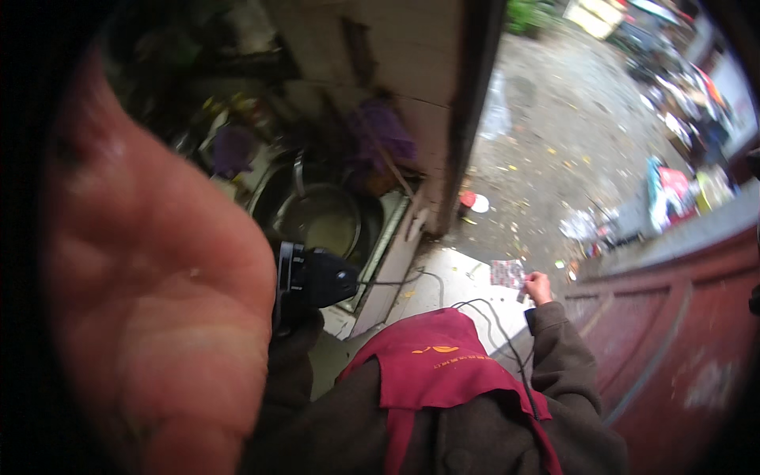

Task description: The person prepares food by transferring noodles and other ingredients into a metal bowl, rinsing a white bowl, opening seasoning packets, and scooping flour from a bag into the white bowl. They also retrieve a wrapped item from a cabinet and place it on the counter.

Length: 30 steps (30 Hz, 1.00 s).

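Note:
My left hand [166, 273] is very close to the camera and fills the left side of the view; its fingers are cut off by the dark rim, so what they do cannot be told. At its wrist side sits a black device [323, 276] with a cable. Out to the right, my right hand [538, 288] pinches a thin, flat packet or sheet with a red and white pattern [506, 274], held above a white tiled floor [427, 267]. A red apron [439, 362] covers my front, with dark cables hanging over it.
A metal basin [323, 222] of cloudy water stands in a sink at centre left, purple cloths [380, 133] behind it. A door frame [469, 119] divides this from a littered concrete yard [546, 119]. A red door [671, 338] stands at right, with heaped rubbish [671, 196] beyond.

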Available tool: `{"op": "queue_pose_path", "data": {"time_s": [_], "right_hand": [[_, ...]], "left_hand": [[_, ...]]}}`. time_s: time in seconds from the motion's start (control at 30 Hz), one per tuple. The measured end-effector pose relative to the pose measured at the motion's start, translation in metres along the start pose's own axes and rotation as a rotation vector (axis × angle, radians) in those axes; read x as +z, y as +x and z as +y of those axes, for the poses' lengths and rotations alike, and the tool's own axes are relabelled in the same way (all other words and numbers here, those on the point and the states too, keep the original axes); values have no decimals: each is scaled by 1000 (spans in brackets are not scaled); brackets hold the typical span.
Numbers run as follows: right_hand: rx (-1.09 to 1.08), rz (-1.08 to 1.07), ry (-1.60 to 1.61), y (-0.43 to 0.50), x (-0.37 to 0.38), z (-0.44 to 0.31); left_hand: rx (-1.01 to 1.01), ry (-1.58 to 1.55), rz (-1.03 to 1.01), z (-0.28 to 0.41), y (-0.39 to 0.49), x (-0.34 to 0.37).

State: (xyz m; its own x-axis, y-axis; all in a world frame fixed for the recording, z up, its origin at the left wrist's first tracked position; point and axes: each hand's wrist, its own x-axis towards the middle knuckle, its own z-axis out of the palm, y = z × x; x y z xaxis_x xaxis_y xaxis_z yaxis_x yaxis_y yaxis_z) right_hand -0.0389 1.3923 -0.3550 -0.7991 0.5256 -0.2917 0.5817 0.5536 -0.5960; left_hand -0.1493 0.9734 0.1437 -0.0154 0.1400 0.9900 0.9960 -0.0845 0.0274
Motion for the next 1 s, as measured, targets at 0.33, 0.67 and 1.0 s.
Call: {"op": "queue_pose_path", "data": {"time_s": [0.33,0.67,1.0], "right_hand": [[-56,-58,517,272,-38,-86],[-172,-949,191,-11,124,-190],[-588,-1318,123,-327,248,-355]], "left_hand": [[-643,1024,596,187,-129,-102],[-649,1416,1047,390,-199,-191],[-698,1659,1069,510,-272,-305]]}}
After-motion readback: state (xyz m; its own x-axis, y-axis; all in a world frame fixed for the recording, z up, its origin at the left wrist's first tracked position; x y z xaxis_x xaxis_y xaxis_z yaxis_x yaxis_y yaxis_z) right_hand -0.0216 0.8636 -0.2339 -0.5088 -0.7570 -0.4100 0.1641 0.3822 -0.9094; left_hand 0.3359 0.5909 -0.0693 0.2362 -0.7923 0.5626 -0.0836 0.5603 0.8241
